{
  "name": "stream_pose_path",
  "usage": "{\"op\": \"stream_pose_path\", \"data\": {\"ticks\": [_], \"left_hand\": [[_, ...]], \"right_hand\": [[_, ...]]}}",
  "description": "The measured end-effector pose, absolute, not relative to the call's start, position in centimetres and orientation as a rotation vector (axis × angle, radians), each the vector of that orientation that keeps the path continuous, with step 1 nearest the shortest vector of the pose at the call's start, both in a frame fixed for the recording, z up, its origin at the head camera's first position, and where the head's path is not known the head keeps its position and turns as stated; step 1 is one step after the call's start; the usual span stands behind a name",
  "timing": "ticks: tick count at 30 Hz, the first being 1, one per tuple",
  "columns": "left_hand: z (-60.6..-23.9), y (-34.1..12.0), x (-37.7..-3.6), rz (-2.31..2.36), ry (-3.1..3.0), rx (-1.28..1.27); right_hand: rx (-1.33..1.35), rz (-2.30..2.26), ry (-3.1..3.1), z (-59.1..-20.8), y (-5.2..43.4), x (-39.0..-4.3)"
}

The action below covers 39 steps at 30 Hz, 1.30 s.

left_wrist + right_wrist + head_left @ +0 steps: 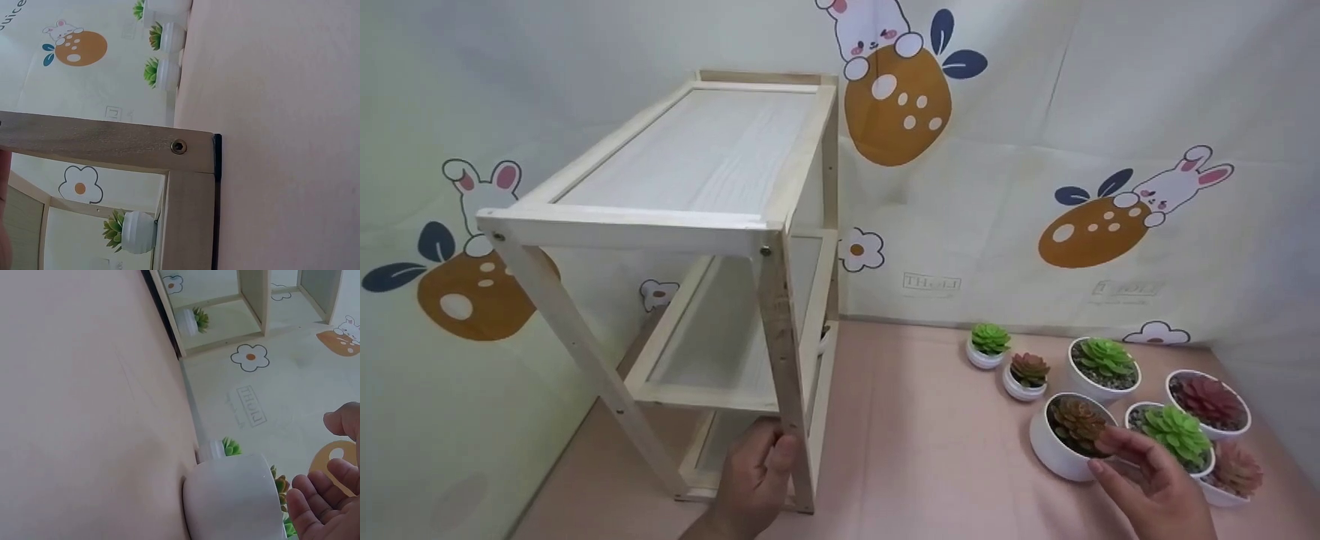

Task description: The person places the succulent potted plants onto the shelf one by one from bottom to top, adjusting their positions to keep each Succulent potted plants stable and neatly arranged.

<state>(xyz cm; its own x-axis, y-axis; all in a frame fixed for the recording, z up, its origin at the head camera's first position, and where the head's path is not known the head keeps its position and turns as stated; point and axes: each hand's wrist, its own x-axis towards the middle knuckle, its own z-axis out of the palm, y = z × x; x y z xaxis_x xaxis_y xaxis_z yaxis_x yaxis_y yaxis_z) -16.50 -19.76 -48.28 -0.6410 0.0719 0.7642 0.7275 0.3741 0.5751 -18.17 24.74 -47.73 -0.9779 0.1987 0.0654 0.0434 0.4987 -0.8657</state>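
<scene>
A pale wooden shelf rack with white panels stands at left, its tiers seen from the front corner. My left hand grips the rack's near right leg low down; only a sliver of that hand shows in the left wrist view. At right, my right hand hovers beside a white pot with a brownish succulent. In the right wrist view, the thumb and fingers of that hand are spread apart near the white pot, with nothing between them.
Small potted succulents, one green and one reddish, stand behind the brownish one. Several larger pots, including a dark red one, cluster at right. One small potted plant sits on the rack's bottom tier. A printed cloth hangs behind.
</scene>
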Motion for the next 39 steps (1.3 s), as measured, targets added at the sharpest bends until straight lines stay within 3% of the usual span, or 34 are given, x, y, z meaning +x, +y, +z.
{"op": "stream_pose_path", "data": {"ticks": [11, 25, 39], "left_hand": [[-48.3, -19.4, -16.3, -1.265, -2.042, -0.619], [-48.2, -19.9, -16.5, -1.266, -2.022, -0.661], [-48.4, -20.2, -16.4, -1.267, -2.023, -0.661]], "right_hand": [[-0.523, 1.534, -2.749, -47.9, 26.1, -17.4], [-0.285, 1.411, -2.721, -49.1, 25.1, -16.6], [-0.294, 1.446, -2.589, -49.6, 22.6, -16.6]]}}
